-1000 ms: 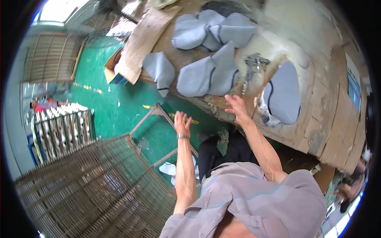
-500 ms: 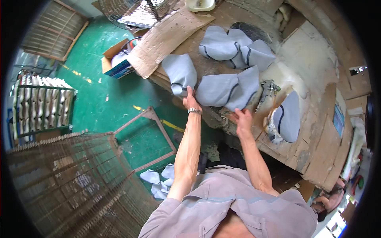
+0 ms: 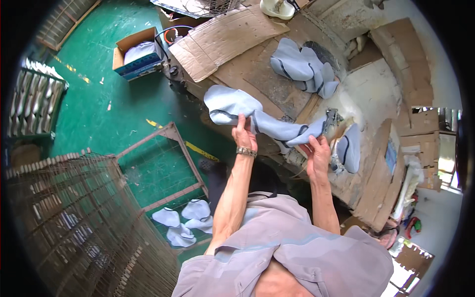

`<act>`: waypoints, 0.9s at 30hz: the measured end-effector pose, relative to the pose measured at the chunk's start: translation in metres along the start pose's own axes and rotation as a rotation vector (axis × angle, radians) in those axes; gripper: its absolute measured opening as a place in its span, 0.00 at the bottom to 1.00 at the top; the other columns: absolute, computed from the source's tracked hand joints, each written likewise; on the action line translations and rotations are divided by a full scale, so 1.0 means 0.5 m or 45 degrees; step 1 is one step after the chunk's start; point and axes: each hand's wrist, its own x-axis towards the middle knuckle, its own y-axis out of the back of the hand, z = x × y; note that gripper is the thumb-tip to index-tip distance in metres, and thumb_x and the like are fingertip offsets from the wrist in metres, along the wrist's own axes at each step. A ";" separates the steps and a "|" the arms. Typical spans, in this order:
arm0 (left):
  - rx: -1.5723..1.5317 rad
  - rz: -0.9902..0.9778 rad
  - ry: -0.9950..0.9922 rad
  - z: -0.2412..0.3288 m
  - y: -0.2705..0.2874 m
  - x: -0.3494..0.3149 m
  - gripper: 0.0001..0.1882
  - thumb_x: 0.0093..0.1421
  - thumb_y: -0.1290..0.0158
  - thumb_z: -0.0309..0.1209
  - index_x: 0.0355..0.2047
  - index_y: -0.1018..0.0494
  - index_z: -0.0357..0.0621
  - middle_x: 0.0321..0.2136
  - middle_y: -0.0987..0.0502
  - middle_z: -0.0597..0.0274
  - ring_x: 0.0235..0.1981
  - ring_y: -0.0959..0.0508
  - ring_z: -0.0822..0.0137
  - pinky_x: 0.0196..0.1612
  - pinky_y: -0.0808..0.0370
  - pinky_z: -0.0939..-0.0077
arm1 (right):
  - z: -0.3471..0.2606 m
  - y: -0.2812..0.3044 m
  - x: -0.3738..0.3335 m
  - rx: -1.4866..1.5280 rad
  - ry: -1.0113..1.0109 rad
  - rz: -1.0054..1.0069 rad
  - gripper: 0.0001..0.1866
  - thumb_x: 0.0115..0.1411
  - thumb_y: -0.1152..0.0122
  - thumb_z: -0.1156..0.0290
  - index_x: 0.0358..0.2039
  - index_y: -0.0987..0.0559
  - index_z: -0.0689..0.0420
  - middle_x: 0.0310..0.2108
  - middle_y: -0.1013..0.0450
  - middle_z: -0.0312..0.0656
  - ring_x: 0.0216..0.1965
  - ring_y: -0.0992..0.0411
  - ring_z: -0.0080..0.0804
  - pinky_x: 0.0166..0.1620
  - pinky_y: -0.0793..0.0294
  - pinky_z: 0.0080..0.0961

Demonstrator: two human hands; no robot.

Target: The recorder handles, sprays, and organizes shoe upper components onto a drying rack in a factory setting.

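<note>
A floppy string of pale blue-grey, insole-like pieces (image 3: 279, 124) with dark bands between its rounded sections is stretched between my hands above the workbench's near edge. My left hand (image 3: 245, 134) pinches it near the larger left section, thumb on top. My right hand (image 3: 319, 152) is closed on the right end, with the thumb and fingers gripping its edge. Another bunch of the same pieces (image 3: 304, 69) lies farther back on the bench. A single similar piece (image 3: 351, 148) with a dark stripe rests right of my right hand.
The workbench (image 3: 267, 81) carries cardboard (image 3: 227, 42) and whitish residue. Left of it, a box with cloth-like material (image 3: 138, 54) stands on the green floor. Wire racks (image 3: 79, 218) and a metal frame (image 3: 170, 131) are at left, near several loose pale pieces (image 3: 183, 235) low down.
Both hands have raised the string of pieces off the bench and drawn it out between them. My right hand has closed on its right end. The view has shifted.
</note>
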 end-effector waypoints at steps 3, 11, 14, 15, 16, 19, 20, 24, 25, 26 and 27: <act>0.089 0.171 -0.009 0.090 -0.022 -0.047 0.14 0.64 0.39 0.39 0.34 0.23 0.39 0.29 0.20 0.66 0.23 0.22 0.74 0.21 0.26 0.78 | -0.005 -0.083 -0.025 -0.150 -0.028 -0.081 0.07 0.62 0.37 0.74 0.41 0.24 0.55 0.36 0.23 0.34 0.37 0.23 0.26 0.43 0.19 0.29; -0.292 0.298 -0.498 0.364 0.114 -0.113 0.15 0.63 0.38 0.35 0.45 0.26 0.43 0.37 0.21 0.66 0.35 0.20 0.73 0.43 0.21 0.79 | 0.005 -0.338 -0.070 -0.419 -0.104 -0.741 0.13 0.64 0.39 0.74 0.49 0.26 0.60 0.43 0.25 0.38 0.45 0.25 0.27 0.50 0.22 0.30; -0.432 0.422 -0.769 0.507 0.235 -0.141 0.16 0.64 0.39 0.35 0.49 0.26 0.44 0.39 0.20 0.66 0.35 0.19 0.72 0.40 0.20 0.79 | 0.113 -0.526 -0.098 -0.616 -0.203 -1.024 0.17 0.63 0.35 0.71 0.50 0.25 0.61 0.44 0.25 0.37 0.45 0.25 0.26 0.50 0.23 0.29; -0.483 0.472 -0.837 0.543 0.265 -0.141 0.17 0.64 0.39 0.36 0.50 0.27 0.44 0.41 0.20 0.65 0.37 0.19 0.71 0.42 0.20 0.77 | 0.153 -0.596 -0.094 -0.645 -0.224 -1.160 0.16 0.63 0.35 0.71 0.49 0.24 0.60 0.43 0.25 0.36 0.45 0.25 0.25 0.49 0.23 0.28; -0.509 0.486 -0.904 0.570 0.312 -0.132 0.18 0.64 0.39 0.37 0.51 0.27 0.44 0.42 0.20 0.64 0.39 0.19 0.69 0.44 0.21 0.75 | 0.207 -0.654 -0.093 -0.655 -0.262 -1.255 0.15 0.63 0.35 0.71 0.48 0.23 0.60 0.42 0.24 0.36 0.44 0.25 0.24 0.47 0.24 0.27; -0.511 0.524 -1.013 0.642 0.430 -0.071 0.23 0.65 0.41 0.41 0.55 0.28 0.44 0.46 0.20 0.61 0.46 0.20 0.65 0.49 0.23 0.66 | 0.335 -0.823 -0.070 -0.794 -0.325 -1.541 0.13 0.63 0.35 0.69 0.46 0.23 0.59 0.40 0.23 0.37 0.42 0.25 0.25 0.48 0.24 0.28; -0.476 0.555 -1.040 0.662 0.514 -0.058 0.22 0.65 0.41 0.42 0.55 0.28 0.44 0.46 0.20 0.61 0.46 0.20 0.65 0.50 0.23 0.64 | 0.405 -0.876 -0.078 -0.780 -0.387 -1.629 0.14 0.63 0.35 0.69 0.46 0.23 0.60 0.40 0.22 0.37 0.42 0.24 0.25 0.48 0.24 0.28; -0.482 0.704 -1.203 0.740 0.774 0.012 0.19 0.67 0.44 0.43 0.50 0.26 0.43 0.43 0.19 0.62 0.43 0.20 0.66 0.49 0.24 0.66 | 0.712 -1.052 -0.102 -0.882 -0.472 -2.006 0.15 0.62 0.35 0.64 0.45 0.23 0.58 0.41 0.23 0.35 0.43 0.25 0.24 0.48 0.25 0.26; -0.486 0.738 -1.242 0.751 0.864 0.036 0.19 0.67 0.44 0.44 0.49 0.25 0.43 0.42 0.19 0.63 0.42 0.20 0.67 0.49 0.24 0.67 | 0.806 -1.083 -0.102 -0.886 -0.502 -2.084 0.16 0.62 0.34 0.63 0.45 0.23 0.59 0.41 0.23 0.36 0.44 0.25 0.25 0.48 0.25 0.27; -0.492 0.768 -1.281 0.762 0.928 0.073 0.19 0.67 0.45 0.45 0.48 0.25 0.43 0.41 0.20 0.63 0.41 0.21 0.66 0.50 0.25 0.67 | 0.906 -1.106 -0.088 -0.868 -0.526 -2.129 0.17 0.62 0.34 0.62 0.46 0.23 0.59 0.42 0.23 0.36 0.44 0.25 0.26 0.49 0.25 0.28; -0.505 0.796 -1.320 0.767 0.993 0.119 0.19 0.67 0.45 0.47 0.47 0.25 0.43 0.39 0.20 0.63 0.41 0.22 0.66 0.50 0.26 0.66 | 1.010 -1.126 -0.067 -0.857 -0.544 -2.175 0.18 0.61 0.34 0.62 0.47 0.23 0.60 0.42 0.23 0.37 0.45 0.25 0.26 0.50 0.25 0.28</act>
